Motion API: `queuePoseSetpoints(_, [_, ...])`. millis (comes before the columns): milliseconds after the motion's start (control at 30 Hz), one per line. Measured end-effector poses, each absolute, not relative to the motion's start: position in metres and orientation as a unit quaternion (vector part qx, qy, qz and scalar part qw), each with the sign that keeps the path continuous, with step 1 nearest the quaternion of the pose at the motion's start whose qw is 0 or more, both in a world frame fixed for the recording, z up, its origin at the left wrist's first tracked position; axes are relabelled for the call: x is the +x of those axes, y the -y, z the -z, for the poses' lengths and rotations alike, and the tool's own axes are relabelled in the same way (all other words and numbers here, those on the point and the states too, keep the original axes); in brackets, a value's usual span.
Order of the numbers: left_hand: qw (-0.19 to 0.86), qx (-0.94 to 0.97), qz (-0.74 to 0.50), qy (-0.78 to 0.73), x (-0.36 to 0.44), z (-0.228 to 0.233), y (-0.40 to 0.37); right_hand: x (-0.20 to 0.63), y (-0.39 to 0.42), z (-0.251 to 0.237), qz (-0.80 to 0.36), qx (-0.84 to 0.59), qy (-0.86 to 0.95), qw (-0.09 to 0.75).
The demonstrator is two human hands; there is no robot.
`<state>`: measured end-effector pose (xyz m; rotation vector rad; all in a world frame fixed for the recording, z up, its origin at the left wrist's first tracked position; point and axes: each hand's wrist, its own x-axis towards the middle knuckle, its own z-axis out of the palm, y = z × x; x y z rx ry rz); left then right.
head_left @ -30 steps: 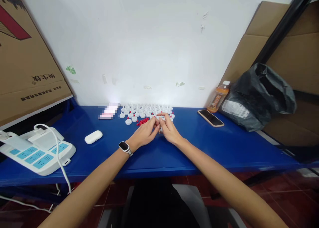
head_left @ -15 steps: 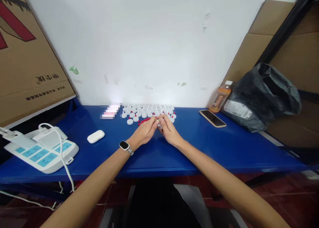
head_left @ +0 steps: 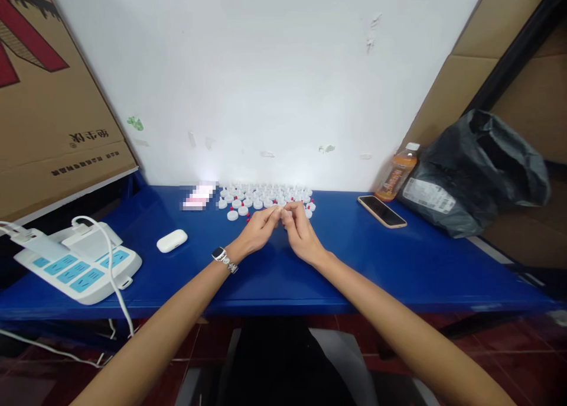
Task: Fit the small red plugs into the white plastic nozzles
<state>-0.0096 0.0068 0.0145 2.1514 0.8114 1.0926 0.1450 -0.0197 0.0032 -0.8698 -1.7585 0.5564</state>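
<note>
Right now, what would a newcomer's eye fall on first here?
Probably the left hand and right hand, close together over the middle of the blue table; whatever they may hold is too small to tell. Just beyond them stands a crowd of small white pieces, some red-tipped, near the wall. Then comes the big dark bag by the table's right end, beside an orange bottle.

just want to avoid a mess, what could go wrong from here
The left hand is right beside the small red pieces, so it might scatter them. The right hand could bump the closely set white pieces just past it. The white cable hangs over the table's front edge, and the left forearm might snag it.
</note>
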Motion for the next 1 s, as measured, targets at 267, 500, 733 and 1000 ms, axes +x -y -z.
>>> queuePoseSetpoints(267, [0.315,0.702,-0.509,-0.387,-0.041,-0.015,-0.039,0.157,0.020,-0.006,-0.096,-0.479,0.734,0.472])
queuePoseSetpoints(500, [0.080,0.847,-0.330,-0.410,-0.049,-0.004,-0.058,0.164,0.004,-0.006,-0.114,-0.464,0.729,0.490])
queuePoseSetpoints(733, [0.035,0.859,-0.289,-0.422,-0.045,-0.002,-0.056,0.176,0.003,-0.015,-0.124,-0.504,0.694,0.499])
queuePoseSetpoints(1000, [0.086,0.851,-0.320,-0.407,-0.048,-0.002,-0.045,0.176,-0.004,-0.017,-0.146,-0.530,0.681,0.484])
